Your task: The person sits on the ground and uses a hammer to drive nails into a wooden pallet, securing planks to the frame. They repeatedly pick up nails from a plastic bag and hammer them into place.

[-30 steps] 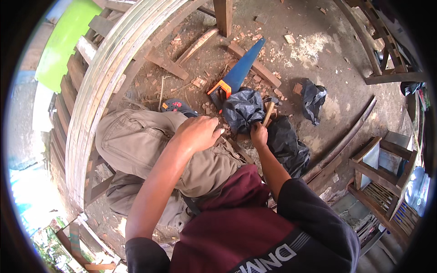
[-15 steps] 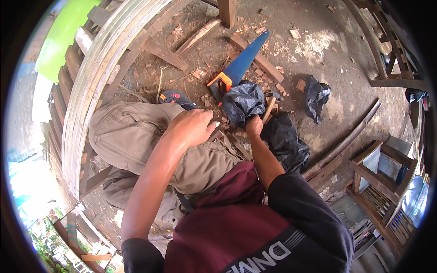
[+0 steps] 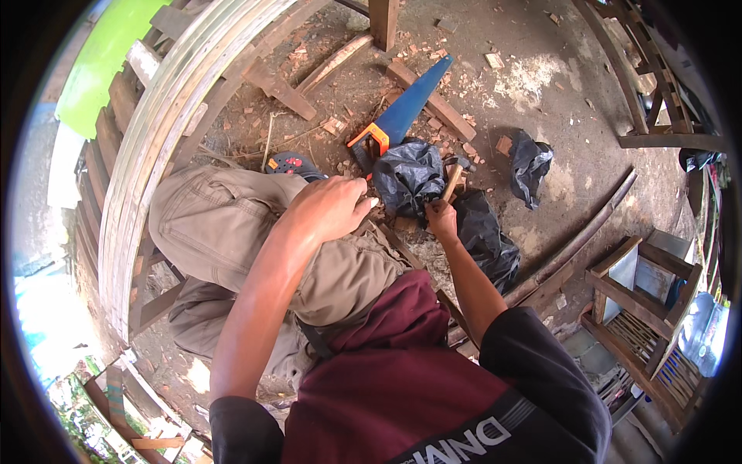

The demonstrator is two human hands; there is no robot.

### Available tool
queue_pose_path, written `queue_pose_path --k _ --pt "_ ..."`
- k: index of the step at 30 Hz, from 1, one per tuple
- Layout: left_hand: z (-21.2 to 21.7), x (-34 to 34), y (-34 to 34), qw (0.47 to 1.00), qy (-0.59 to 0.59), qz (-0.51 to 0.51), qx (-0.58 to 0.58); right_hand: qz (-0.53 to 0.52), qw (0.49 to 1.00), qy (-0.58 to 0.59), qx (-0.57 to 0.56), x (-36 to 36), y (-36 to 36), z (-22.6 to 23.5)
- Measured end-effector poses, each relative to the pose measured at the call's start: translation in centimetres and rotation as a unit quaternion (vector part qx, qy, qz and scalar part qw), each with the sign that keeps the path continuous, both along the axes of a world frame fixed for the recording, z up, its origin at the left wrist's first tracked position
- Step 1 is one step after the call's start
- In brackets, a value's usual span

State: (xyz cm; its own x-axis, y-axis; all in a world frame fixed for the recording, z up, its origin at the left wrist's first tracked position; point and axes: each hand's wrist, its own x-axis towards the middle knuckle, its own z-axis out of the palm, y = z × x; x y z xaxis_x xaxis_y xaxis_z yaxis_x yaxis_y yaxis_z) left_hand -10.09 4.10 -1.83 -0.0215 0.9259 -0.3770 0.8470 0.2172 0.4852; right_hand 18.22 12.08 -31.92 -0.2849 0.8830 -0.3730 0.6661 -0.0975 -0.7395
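Note:
My right hand (image 3: 440, 217) grips the wooden handle of a hammer (image 3: 454, 175), whose metal head points up beside a crumpled black plastic bag (image 3: 407, 178). My left hand (image 3: 334, 206) rests over my knee with its fingertips pinched at the edge of that bag; what they pinch is too small to make out. A hand saw (image 3: 402, 112) with a blue blade and an orange-and-black handle lies on the dirt just beyond the bag. I am crouched, with khaki trousers (image 3: 232, 224) under my left arm.
Two more black bags (image 3: 533, 164) (image 3: 483, 236) lie to the right. Wood offcuts and chips litter the ground around a plank (image 3: 433, 100). Curved wooden laths (image 3: 166, 131) run along the left. A long curved strip (image 3: 580, 240) and wooden frames (image 3: 649, 294) stand to the right.
The view has shifted slightly. Both hands stay at the black bag, the right still holding the hammer; the left hand has moved a little closer to the bag.

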Motion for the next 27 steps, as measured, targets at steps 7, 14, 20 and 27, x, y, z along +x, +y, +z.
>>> queue_pose_path --k 7,14,20,27 --pt "-0.1 -0.1 2.0 0.996 0.003 0.044 0.083 -0.002 0.963 0.264 -0.052 -6.7 1.4 9.6" --pt "1.0 -0.8 3.5 0.9 -0.358 0.214 0.125 0.027 0.899 0.432 -0.068 -13.8 1.8 24.9" --pt "2.7 -1.9 3.3 0.764 -0.528 0.34 0.153 0.038 0.93 0.354 0.097 -17.0 1.9 28.8" --pt "2.1 -2.3 2.7 0.747 -0.533 0.346 0.195 0.07 0.922 0.331 0.189 -15.9 1.7 28.3"
